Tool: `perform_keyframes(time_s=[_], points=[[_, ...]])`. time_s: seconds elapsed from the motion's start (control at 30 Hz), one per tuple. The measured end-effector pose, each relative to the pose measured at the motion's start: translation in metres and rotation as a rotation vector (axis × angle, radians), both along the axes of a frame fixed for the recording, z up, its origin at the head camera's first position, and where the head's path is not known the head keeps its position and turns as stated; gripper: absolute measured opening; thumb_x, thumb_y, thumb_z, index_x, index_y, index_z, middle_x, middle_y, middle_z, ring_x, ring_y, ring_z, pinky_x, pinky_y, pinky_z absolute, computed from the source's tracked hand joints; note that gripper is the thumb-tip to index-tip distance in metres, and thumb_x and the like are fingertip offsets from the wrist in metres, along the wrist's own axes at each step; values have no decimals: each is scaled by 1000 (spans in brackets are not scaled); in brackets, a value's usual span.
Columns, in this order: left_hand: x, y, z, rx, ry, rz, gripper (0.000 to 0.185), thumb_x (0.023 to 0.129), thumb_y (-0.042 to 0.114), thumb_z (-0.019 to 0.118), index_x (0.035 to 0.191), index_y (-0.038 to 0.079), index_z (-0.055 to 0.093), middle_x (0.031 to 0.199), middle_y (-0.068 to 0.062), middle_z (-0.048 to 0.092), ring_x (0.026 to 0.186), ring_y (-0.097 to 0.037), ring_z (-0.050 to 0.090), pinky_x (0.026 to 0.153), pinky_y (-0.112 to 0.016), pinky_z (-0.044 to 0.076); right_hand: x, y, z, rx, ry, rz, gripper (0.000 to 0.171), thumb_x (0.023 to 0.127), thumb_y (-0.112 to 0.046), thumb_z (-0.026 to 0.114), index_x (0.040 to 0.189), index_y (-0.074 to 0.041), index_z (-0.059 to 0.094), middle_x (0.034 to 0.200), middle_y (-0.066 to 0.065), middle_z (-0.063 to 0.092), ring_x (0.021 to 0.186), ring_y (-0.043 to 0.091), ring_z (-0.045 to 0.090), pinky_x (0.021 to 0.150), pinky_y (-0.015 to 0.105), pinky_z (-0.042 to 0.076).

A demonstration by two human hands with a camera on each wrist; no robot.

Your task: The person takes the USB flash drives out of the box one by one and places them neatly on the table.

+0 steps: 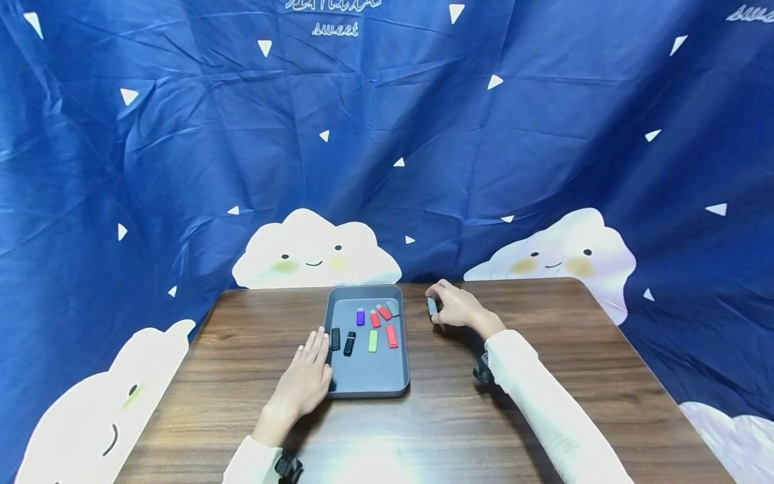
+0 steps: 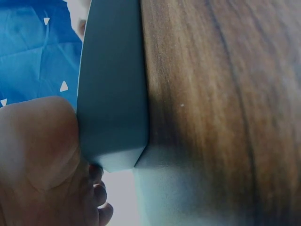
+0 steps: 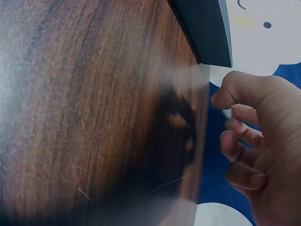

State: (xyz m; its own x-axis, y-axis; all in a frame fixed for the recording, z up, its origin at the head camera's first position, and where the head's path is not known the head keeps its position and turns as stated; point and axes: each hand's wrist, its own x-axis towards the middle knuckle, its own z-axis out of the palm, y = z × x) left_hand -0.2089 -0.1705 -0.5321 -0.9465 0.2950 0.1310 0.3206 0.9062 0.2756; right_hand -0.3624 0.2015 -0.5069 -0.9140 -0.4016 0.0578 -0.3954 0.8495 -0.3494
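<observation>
Blue cloud-print backdrop, and at the desk's [image 1: 544, 376] two o'clock the right hand [image 1: 456, 308] pinches a small, light, rigid grey stick [image 1: 432, 306] by its long sides, while the left hand [image 1: 305, 376] lies flat against the tray [image 1: 369, 376].

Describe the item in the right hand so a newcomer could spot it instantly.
On the wooden table, look just right of the grey tray. There the right hand pinches a small grey stick. Unlike the coloured and black sticks, it is outside the tray and held.
</observation>
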Motion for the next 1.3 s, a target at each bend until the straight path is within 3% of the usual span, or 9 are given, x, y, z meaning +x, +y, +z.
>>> perform_keyframes(time_s=[0.33, 0.53, 0.8, 1.3], points=[[-1, 0, 0, -8, -9, 0, 61, 109, 16, 47, 162, -10, 33, 174, -25, 27, 162, -43, 27, 132, -60, 27, 0, 0, -7, 4, -18, -5, 54, 84, -22, 82, 135, -12, 67, 134, 7, 63, 105, 24, 66, 94, 50, 57], [-2, -2, -3, 27, 31, -19, 61, 107, 15, 45, 160, -12, 36, 171, -28, 31, 160, -46, 30, 130, -62, 29, 0, 0, -11, 7, -29, -10, 53, 86, -22, 82, 136, -12, 67, 131, 7, 62, 103, 23, 66, 89, 47, 58], [0, -1, 0, 5, -17, 0, 61, 109, 16, 46, 162, -10, 33, 174, -25, 27, 162, -43, 26, 132, -60, 27, 0, -1, -15, 13, -35, -9, 52, 87, -21, 82, 136, -12, 68, 133, 8, 63, 111, 26, 67, 97, 49, 58], [0, -1, 0, 16, -11, -3, 60, 108, 14, 46, 161, -11, 34, 174, -25, 28, 162, -44, 27, 131, -61, 27, 2, 3, -18, 4, -36, -3, 51, 89, -19, 79, 137, -10, 68, 137, 11, 65, 120, 31, 67, 104, 52, 57]])
